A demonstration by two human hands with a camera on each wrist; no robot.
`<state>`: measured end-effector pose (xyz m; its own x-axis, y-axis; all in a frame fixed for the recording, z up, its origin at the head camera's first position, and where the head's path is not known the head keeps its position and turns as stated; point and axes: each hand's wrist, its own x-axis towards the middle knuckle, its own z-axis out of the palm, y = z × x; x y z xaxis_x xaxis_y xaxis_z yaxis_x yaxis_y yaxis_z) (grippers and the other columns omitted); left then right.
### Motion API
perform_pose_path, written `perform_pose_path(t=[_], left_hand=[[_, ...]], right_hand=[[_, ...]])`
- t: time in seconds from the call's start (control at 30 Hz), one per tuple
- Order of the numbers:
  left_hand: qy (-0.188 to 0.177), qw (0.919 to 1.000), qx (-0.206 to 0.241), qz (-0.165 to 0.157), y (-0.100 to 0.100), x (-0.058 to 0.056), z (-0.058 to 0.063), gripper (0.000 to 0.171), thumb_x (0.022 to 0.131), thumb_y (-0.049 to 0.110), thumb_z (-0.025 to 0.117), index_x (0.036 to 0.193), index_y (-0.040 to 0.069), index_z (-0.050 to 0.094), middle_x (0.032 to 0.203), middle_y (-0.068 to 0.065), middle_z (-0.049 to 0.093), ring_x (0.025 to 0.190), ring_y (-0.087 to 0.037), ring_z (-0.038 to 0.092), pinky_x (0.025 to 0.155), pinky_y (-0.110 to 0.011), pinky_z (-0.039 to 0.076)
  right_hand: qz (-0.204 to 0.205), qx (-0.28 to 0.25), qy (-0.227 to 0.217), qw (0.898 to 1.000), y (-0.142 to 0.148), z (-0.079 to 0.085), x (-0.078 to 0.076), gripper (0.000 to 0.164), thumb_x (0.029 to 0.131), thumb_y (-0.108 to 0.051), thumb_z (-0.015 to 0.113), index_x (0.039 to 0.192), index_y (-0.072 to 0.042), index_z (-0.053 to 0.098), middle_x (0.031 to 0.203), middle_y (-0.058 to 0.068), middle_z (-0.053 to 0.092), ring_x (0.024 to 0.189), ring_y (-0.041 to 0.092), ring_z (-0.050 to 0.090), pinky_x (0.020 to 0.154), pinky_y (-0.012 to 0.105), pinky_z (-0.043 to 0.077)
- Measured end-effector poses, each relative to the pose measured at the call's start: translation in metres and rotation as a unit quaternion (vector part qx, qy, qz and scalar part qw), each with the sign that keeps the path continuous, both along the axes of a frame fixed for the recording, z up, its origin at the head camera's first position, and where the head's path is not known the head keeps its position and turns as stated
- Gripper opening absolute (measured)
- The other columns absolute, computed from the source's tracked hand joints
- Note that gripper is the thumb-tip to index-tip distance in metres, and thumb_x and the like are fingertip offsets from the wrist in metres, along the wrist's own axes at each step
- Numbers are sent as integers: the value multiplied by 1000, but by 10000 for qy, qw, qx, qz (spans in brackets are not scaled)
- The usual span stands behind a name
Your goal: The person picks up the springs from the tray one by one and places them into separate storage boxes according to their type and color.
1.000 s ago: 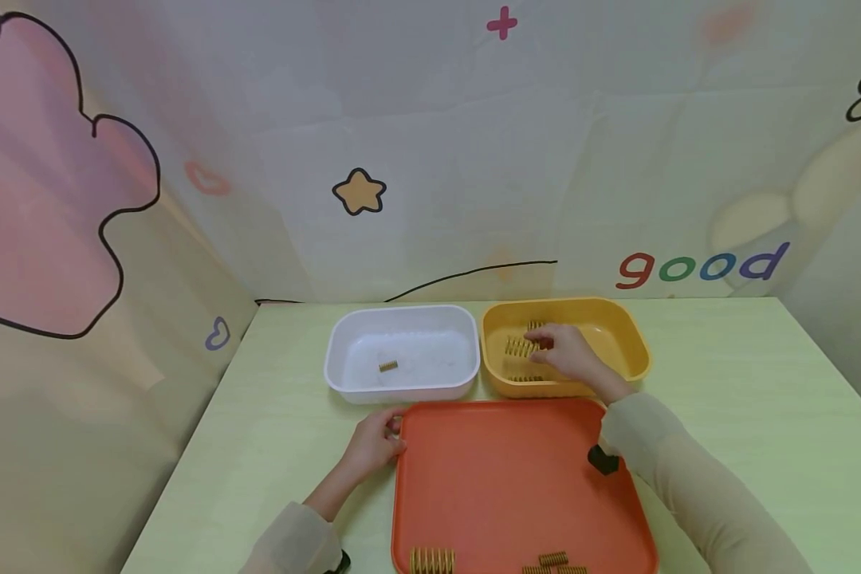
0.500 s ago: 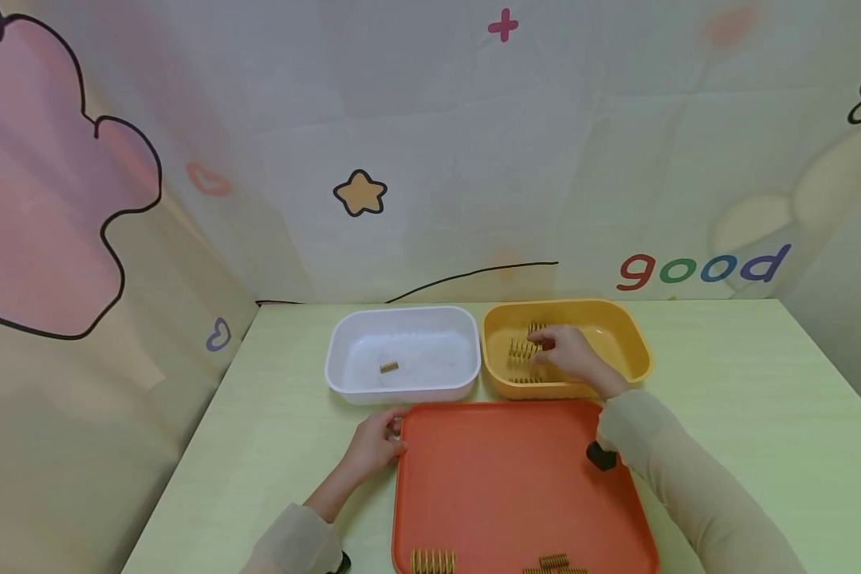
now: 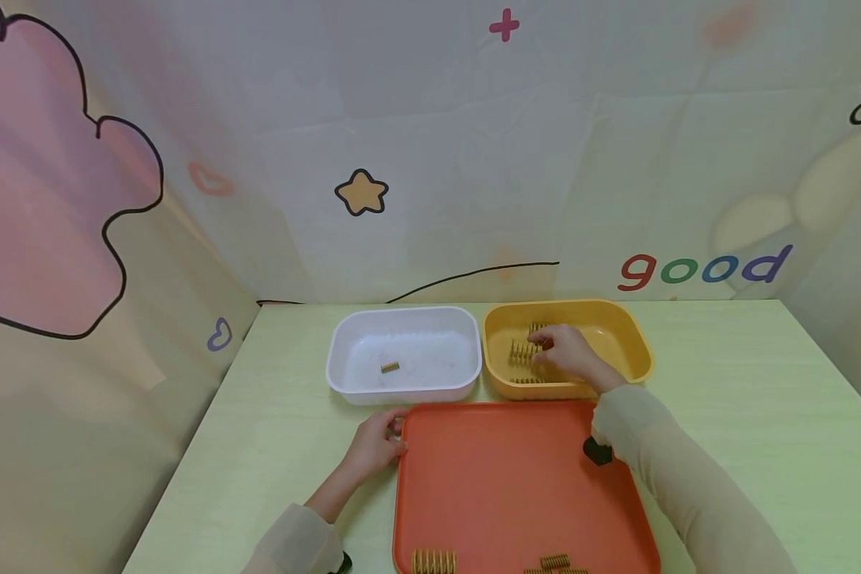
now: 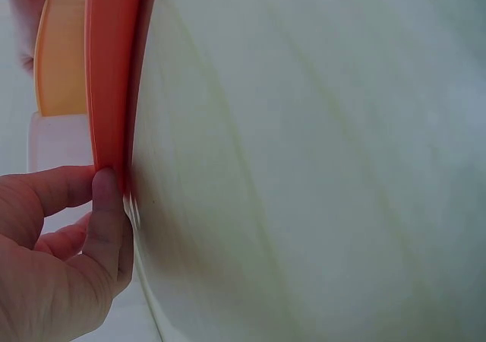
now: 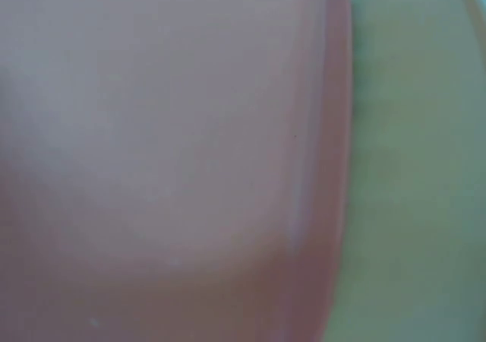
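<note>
My right hand reaches into the yellow bin and pinches the right end of a brass coil spring between thumb and fingers. Another spring lies behind it, and a third spring lies near the front wall. On the left side, my left hand grips the upper left edge of the red tray. In the left wrist view, thumb and fingers of the left hand pinch the tray's rim. The right wrist view shows only tray and table, without the hand.
A white bin left of the yellow one holds a small spring. Along the tray's near side lie a large spring and several smaller springs. Behind the pale green table stands a printed cloth backdrop.
The right hand stays at the spring in the yellow bin, which has shifted very slightly right. My right forearm has moved a little to the left. The left hand keeps its place.
</note>
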<state>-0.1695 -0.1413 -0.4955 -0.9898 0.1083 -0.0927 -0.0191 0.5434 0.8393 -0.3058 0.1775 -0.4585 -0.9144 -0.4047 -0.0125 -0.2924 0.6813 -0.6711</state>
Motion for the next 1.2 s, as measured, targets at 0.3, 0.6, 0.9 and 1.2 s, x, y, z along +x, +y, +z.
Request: perform_pose_path(t=[0.3,0.6,0.9,1.2], left_hand=[[37,10000,-2,-18,0,1,0,47,67,-11,58,113,-5,54,81,-10,51,57,-10,47,47,-22,45],[-3,10000,47,-21,0,1,-1,47,67,-12,58,114,-5,53,81,-10,51,58,-10,47,47,-22,45],[-23,10000,14,-25,0,1,1,48,67,-11,57,114,-4,53,82,-10,52,56,-9,47,47,-22,45],[0,10000,0,-36,-1,1,3,47,67,-11,57,113,-3,54,80,-10,51,54,-10,45,46,-21,45]], right_hand=[[-33,53,-20,10000,1,-5,-2,34,78,-2,61,111,5,58,109,22,58,90,28,54,78,41,47],[-55,46,-119,9999,3,-8,-3,34,79,-3,61,111,6,57,107,22,59,89,28,55,73,38,48],[-108,-30,-331,9994,3,-10,-4,35,78,-4,62,112,6,57,105,22,59,84,25,55,68,32,49],[153,111,-232,9996,1,-11,-3,37,77,-2,60,113,6,55,108,23,57,92,30,54,77,41,48]])
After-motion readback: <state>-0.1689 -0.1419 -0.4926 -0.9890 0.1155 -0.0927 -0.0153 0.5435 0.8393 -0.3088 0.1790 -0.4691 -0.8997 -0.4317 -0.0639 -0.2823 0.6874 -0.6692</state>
